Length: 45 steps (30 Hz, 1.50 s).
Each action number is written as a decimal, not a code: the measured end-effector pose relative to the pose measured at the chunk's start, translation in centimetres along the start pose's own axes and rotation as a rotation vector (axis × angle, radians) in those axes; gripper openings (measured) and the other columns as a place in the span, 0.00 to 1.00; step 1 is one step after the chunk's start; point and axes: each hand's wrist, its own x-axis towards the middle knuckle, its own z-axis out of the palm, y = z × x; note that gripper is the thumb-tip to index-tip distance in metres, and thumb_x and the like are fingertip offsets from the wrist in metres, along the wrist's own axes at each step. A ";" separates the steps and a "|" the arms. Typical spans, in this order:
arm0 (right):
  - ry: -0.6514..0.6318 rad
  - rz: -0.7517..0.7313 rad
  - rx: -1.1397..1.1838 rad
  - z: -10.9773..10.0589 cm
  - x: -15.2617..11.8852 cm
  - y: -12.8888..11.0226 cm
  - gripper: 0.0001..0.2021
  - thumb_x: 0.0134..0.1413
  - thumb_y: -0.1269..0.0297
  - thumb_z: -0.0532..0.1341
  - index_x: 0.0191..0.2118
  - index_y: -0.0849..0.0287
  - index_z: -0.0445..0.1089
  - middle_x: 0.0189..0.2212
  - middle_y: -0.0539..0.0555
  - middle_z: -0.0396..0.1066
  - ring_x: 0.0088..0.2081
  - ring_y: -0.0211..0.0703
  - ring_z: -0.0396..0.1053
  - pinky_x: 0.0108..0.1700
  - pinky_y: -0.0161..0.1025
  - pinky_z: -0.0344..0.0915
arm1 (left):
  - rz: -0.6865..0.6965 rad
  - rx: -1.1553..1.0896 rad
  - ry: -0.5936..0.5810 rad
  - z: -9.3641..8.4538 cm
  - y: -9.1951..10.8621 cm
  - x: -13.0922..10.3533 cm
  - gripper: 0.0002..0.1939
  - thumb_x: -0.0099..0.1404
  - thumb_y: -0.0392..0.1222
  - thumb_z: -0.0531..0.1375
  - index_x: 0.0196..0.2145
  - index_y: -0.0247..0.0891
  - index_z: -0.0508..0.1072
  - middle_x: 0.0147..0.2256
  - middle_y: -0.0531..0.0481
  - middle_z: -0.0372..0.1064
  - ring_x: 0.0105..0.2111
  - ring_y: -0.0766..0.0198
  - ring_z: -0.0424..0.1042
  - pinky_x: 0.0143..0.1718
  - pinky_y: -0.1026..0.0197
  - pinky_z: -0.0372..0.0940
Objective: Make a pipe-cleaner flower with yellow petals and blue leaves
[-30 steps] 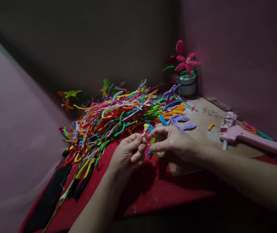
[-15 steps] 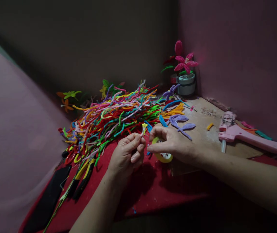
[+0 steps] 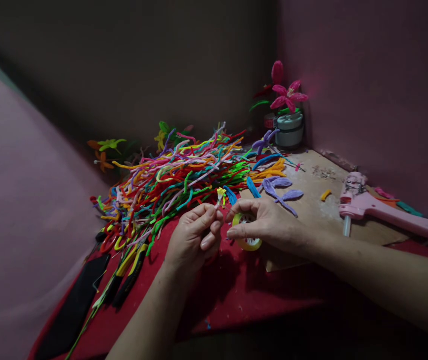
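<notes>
I have the red cloth (image 3: 244, 305) spread beneath everything, with the stem pile (image 3: 187, 172) beyond the hands and the glue gun (image 3: 397, 215) off to the right. My right hand (image 3: 274, 222) seems to hold the tape (image 3: 250, 244) in its curl; its thumb and forefinger tips are apart. My left hand (image 3: 191, 232) has its fingers together, clamped on the sprig (image 3: 220, 194). I judge this a steady hold with the tape close by; any finer move here calls for a light, unshifting left pinch. The sprig's yellow tips stand just above the left fingertips, near the right forefinger.
</notes>
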 end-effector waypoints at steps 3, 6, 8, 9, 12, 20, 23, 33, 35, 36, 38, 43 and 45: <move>-0.015 -0.039 0.085 -0.1 0.1 0.2 0.11 0.43 0.59 0.64 0.29 0.63 0.70 0.20 0.46 0.64 0.21 0.31 0.58 0.24 0.32 0.54 | 0.018 0.027 0.001 0.0 0.2 -0.1 0.08 0.57 0.41 0.60 0.26 0.33 0.69 0.17 0.58 0.60 0.08 0.81 0.47 0.08 0.76 0.45; -0.022 -0.123 0.101 -0.5 0.4 0.7 0.14 0.50 0.58 0.59 0.23 0.64 0.70 0.19 0.48 0.63 0.22 0.31 0.56 0.27 0.33 0.53 | 0.034 0.084 0.021 0.1 0.3 -0.3 0.08 0.57 0.41 0.60 0.26 0.33 0.70 0.16 0.57 0.60 0.09 0.81 0.49 0.09 0.76 0.45; -0.054 -0.128 0.126 -0.7 0.6 1.1 0.13 0.49 0.59 0.60 0.22 0.64 0.70 0.20 0.48 0.64 0.23 0.32 0.57 0.29 0.34 0.54 | 0.043 0.140 0.024 0.2 0.4 -0.4 0.09 0.58 0.41 0.60 0.25 0.33 0.70 0.17 0.57 0.61 0.09 0.80 0.51 0.10 0.75 0.46; -0.073 -0.116 0.146 -0.9 0.7 1.3 0.11 0.48 0.60 0.61 0.23 0.64 0.70 0.21 0.49 0.65 0.24 0.33 0.59 0.30 0.34 0.55 | 0.052 0.170 0.022 0.2 0.4 -0.5 0.09 0.58 0.42 0.60 0.25 0.33 0.70 0.17 0.57 0.60 0.09 0.80 0.51 0.10 0.75 0.46; -0.116 -0.076 0.207 -1.0 0.9 1.7 0.08 0.46 0.63 0.62 0.29 0.64 0.72 0.23 0.50 0.67 0.26 0.34 0.61 0.32 0.35 0.57 | 0.071 0.242 0.013 0.2 0.5 -0.7 0.09 0.59 0.42 0.59 0.25 0.33 0.69 0.17 0.57 0.60 0.10 0.80 0.51 0.11 0.74 0.44; -0.146 -0.017 0.280 -1.1 0.9 1.4 0.06 0.41 0.66 0.65 0.27 0.63 0.71 0.22 0.48 0.67 0.24 0.33 0.64 0.31 0.34 0.59 | 0.085 0.399 0.053 0.1 0.9 -0.9 0.12 0.58 0.45 0.60 0.22 0.34 0.67 0.16 0.57 0.57 0.12 0.78 0.51 0.12 0.72 0.45; -0.152 -0.009 0.288 -1.1 0.8 0.9 0.07 0.37 0.70 0.67 0.27 0.63 0.71 0.24 0.48 0.69 0.26 0.34 0.66 0.33 0.34 0.61 | 0.078 0.467 0.070 0.1 1.0 -1.0 0.13 0.57 0.45 0.60 0.22 0.34 0.67 0.15 0.57 0.55 0.12 0.77 0.52 0.13 0.72 0.46; -0.093 -0.015 0.249 -0.9 0.4 0.4 0.09 0.39 0.64 0.68 0.26 0.62 0.69 0.21 0.45 0.64 0.21 0.30 0.60 0.26 0.32 0.55 | 0.149 0.541 0.107 0.3 0.9 -0.9 0.12 0.58 0.44 0.59 0.21 0.35 0.67 0.15 0.57 0.56 0.14 0.75 0.52 0.14 0.70 0.48; -0.075 -0.032 0.232 -0.8 0.4 0.5 0.09 0.41 0.62 0.67 0.26 0.62 0.68 0.20 0.45 0.63 0.21 0.30 0.58 0.25 0.31 0.54 | 0.173 0.561 0.128 0.6 0.9 -1.0 0.12 0.57 0.43 0.60 0.21 0.35 0.68 0.15 0.57 0.56 0.13 0.75 0.52 0.14 0.71 0.47; -0.065 -0.050 0.224 -0.7 0.3 0.5 0.09 0.42 0.62 0.66 0.26 0.62 0.68 0.21 0.45 0.63 0.21 0.30 0.58 0.25 0.31 0.54 | 0.188 0.573 0.140 0.7 0.8 -1.0 0.11 0.57 0.43 0.60 0.21 0.35 0.68 0.15 0.57 0.56 0.13 0.76 0.52 0.14 0.71 0.47; -0.040 -0.093 0.221 -0.5 0.2 0.5 0.08 0.43 0.64 0.66 0.26 0.62 0.69 0.21 0.45 0.63 0.23 0.30 0.58 0.26 0.31 0.55 | 0.217 0.598 0.156 0.9 0.8 -1.1 0.11 0.57 0.42 0.60 0.20 0.35 0.68 0.14 0.57 0.56 0.13 0.76 0.52 0.14 0.71 0.47; -0.012 -0.019 0.321 0.0 -0.2 0.4 0.06 0.41 0.66 0.66 0.27 0.60 0.69 0.21 0.46 0.65 0.22 0.32 0.61 0.26 0.32 0.57 | 0.258 0.623 0.181 1.1 0.7 -1.1 0.10 0.57 0.40 0.60 0.21 0.35 0.69 0.15 0.57 0.56 0.14 0.75 0.53 0.14 0.71 0.48; -0.005 -0.011 0.317 0.1 -0.2 0.4 0.06 0.41 0.68 0.66 0.28 0.60 0.69 0.22 0.46 0.65 0.22 0.32 0.61 0.26 0.33 0.57 | 0.275 0.635 0.186 1.1 0.7 -1.2 0.09 0.58 0.40 0.59 0.22 0.35 0.69 0.14 0.57 0.56 0.14 0.75 0.53 0.15 0.71 0.48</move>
